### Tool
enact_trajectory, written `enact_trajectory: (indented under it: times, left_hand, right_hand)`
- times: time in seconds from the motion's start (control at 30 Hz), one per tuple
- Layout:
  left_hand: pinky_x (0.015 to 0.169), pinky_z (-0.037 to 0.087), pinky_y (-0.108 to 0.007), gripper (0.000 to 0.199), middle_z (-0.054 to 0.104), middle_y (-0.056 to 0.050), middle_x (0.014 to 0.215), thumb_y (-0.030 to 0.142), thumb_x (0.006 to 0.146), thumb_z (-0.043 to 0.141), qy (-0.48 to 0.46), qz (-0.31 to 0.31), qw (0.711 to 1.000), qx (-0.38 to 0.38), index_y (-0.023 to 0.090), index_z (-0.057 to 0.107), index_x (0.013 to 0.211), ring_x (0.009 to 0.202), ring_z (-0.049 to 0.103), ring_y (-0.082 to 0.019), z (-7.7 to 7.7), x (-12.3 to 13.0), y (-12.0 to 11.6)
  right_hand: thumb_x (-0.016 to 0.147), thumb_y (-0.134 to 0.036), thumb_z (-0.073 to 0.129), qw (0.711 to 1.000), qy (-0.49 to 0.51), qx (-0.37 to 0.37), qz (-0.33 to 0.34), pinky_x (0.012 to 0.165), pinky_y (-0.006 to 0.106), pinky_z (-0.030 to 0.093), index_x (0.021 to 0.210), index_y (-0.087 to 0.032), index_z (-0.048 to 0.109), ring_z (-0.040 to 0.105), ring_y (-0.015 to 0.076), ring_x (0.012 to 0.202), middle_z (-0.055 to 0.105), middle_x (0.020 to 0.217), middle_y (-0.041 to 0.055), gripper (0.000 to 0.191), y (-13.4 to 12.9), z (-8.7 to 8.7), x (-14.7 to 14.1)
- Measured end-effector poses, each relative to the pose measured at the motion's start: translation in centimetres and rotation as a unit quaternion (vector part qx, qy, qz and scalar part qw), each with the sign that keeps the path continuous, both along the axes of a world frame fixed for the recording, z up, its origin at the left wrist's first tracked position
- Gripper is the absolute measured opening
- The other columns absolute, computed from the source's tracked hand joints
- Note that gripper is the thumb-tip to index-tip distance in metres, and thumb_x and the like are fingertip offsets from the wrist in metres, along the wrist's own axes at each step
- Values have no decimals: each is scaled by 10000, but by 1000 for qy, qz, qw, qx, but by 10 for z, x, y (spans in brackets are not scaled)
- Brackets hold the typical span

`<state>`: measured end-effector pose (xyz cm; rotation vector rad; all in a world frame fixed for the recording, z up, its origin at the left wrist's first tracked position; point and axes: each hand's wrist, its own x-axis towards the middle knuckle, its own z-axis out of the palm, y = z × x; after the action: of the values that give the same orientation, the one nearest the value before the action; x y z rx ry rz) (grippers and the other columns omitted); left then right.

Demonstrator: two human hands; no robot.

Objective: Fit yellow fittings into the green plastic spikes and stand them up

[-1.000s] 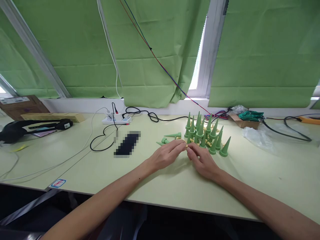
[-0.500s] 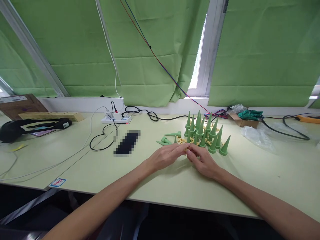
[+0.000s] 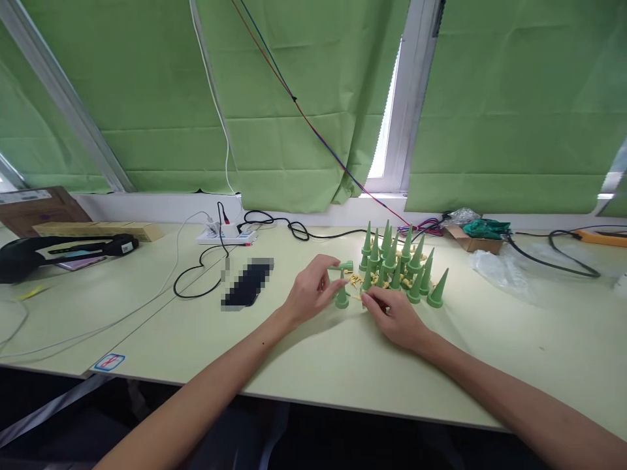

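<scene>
My left hand [image 3: 309,287] is open, thumb and fingers apart beside an upright green cone-shaped spike [image 3: 342,299] with a round collar. The thumb tip overlaps the spike in view; whether it touches cannot be told. Behind those fingers lies another green spike [image 3: 347,266] on its side. My right hand [image 3: 399,316] is closed in a pinch, with a small pale yellow piece [image 3: 357,298] showing at its fingertips. Just beyond it, several green spikes [image 3: 390,260] stand close together, points up. Small yellow pieces [image 3: 353,279] are scattered among and beside them.
A dark phone-like object [image 3: 249,283], partly pixelated, lies left of my hands. Behind it are a white power strip [image 3: 226,234] and a black cable [image 3: 298,230]. A small cardboard box [image 3: 473,240] and a clear plastic bag [image 3: 502,269] sit at the right.
My hands were together at the fingertips and have parted. The left hand has moved left and opened beside a green spike. The right hand stays nearly in place, still pinching.
</scene>
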<state>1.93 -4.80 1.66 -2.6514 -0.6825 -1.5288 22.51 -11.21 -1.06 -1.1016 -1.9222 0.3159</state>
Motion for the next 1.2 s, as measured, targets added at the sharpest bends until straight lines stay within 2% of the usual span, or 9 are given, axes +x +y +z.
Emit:
enact_trajectory:
  times: [0.07,0.13,0.2,0.27,0.4,0.57,0.8,1.2]
  left_hand:
    - [479,442,-182,263,654,-53,997,385,943,567,-8,7,992,-124,173,548,1098,515,523,-46,2,0,2]
    - [496,452,-193,313,643,-51,1036,422,918,583,23,5,975,-219,178,563,1113,545,536,-54,3,1,3]
    - [509,451,-206,342,648,-43,1019,463,895,596,67,4,958,-279,184,593,1093,552,537,-64,2,3,3]
    - [500,430,-214,341,653,-27,910,490,884,594,112,6,944,-310,179,624,1021,539,521,-76,0,4,4]
    - [500,398,-222,287,624,-9,706,449,889,583,159,14,936,-314,169,644,890,550,502,-108,-4,6,5]
    - [518,387,-241,317,633,-20,688,432,939,513,165,-5,935,-313,161,652,851,541,478,-115,-4,8,5]
    - [506,353,-239,321,525,14,625,430,958,480,139,-48,922,-357,158,637,892,517,434,-104,-2,9,0]
    - [479,320,-228,337,474,21,656,472,940,503,68,-120,899,-416,155,607,888,520,398,-83,-2,14,-7]
  right_hand:
    - [1001,-356,404,1000,-10,11,-13,531,271,272,617,-204,371,318,115,530,363,566,-35,415,0,0,0]
    - [999,-354,408,1000,-14,16,-22,531,276,265,605,-204,358,310,116,527,351,557,-36,424,1,0,0]
    - [997,-352,413,999,-15,16,-29,534,277,267,606,-204,366,318,117,529,361,557,-34,421,1,0,0]
    - [995,-353,417,999,-16,15,-36,539,277,270,608,-203,384,327,120,532,378,560,-31,416,1,0,0]
    - [993,-357,422,999,-17,7,-43,547,275,284,628,-198,457,358,127,538,434,566,-19,399,1,0,0]
    - [986,-334,441,999,-22,-6,-49,560,272,309,662,-190,528,396,129,538,494,580,-10,365,2,1,0]
    - [978,-285,462,999,-8,-7,-35,569,264,343,758,-177,603,448,131,545,572,626,1,283,2,-2,0]
    - [976,-264,480,1000,2,-2,-15,551,259,344,828,-173,623,428,127,542,548,622,-14,225,4,-11,-2]
